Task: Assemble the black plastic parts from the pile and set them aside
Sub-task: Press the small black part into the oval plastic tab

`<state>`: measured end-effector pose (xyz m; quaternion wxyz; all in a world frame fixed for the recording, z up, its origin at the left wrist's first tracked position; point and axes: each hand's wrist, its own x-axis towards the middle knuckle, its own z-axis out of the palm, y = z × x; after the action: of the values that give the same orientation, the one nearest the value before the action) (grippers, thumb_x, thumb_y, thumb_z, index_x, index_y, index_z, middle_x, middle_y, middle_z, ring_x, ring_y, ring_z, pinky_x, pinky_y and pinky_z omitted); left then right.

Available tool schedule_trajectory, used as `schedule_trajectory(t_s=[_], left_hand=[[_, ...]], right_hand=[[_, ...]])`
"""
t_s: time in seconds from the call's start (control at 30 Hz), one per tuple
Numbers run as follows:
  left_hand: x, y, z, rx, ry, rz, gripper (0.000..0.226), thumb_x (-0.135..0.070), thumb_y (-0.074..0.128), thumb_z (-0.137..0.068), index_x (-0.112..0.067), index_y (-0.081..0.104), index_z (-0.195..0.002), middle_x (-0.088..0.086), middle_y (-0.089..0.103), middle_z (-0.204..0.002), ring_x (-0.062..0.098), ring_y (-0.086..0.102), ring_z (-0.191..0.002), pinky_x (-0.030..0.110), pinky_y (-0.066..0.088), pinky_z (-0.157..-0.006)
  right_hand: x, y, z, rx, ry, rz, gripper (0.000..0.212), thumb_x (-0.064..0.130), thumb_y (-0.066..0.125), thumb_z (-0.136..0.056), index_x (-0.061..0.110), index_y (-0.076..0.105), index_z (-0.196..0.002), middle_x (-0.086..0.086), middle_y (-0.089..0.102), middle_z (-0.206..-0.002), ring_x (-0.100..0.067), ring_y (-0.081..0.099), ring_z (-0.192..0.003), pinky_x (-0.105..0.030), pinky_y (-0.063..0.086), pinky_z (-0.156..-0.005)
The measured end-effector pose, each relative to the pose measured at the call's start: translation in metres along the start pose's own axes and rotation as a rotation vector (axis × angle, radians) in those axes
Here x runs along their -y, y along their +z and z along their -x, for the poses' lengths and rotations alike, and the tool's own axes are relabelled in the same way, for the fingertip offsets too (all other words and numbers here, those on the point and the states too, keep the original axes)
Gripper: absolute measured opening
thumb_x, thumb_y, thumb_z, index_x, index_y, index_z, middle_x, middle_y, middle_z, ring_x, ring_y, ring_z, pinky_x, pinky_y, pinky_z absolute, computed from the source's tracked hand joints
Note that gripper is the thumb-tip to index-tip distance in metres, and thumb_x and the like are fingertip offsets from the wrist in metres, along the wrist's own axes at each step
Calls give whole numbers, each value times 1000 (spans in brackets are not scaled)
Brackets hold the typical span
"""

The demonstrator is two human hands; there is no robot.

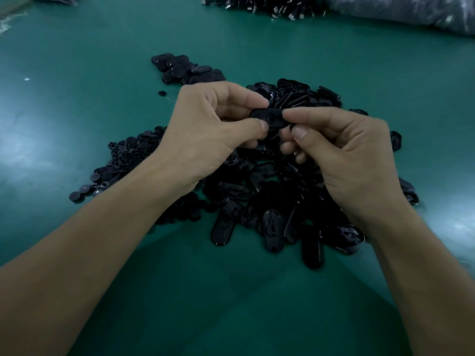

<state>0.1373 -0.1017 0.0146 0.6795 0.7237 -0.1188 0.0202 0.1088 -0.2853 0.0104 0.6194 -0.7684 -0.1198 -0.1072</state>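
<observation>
Left hand [205, 129] and right hand [341, 150] both pinching one oval black part [267, 118] by its ends, hovering above the pile [270, 201] mid-tabletop [77, 111].

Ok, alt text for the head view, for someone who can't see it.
The left hand and right hand pinch one black oval part together above a pile of similar oval parts on a green table. A heap of small round black pieces lies to the left, and a smaller stack sits farther back.
</observation>
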Motion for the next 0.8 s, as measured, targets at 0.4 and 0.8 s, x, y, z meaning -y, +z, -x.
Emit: schedule_trajectory(t_s=[0.4,0.8], left_hand=[[-3,-1,0,21,17,73,23,4,78,-79,-16,74,-90,0,74,-73,15,70,-70,22,56,-65],[-1,2,3,52,37,-11,24,3,81,-78,-16,75,-91,1,75,-75,9,69,-67,21,56,-65]], right_hand=[[3,-1,1,37,130,-356,14,8,70,-86,21,75,-85,-9,76,-85,-19,73,-75,-21,55,-66],[5,2,1,-67,-34,76,21,10,73,-89,30,73,-89,11,71,-72,-4,64,-68,-15,50,-67]])
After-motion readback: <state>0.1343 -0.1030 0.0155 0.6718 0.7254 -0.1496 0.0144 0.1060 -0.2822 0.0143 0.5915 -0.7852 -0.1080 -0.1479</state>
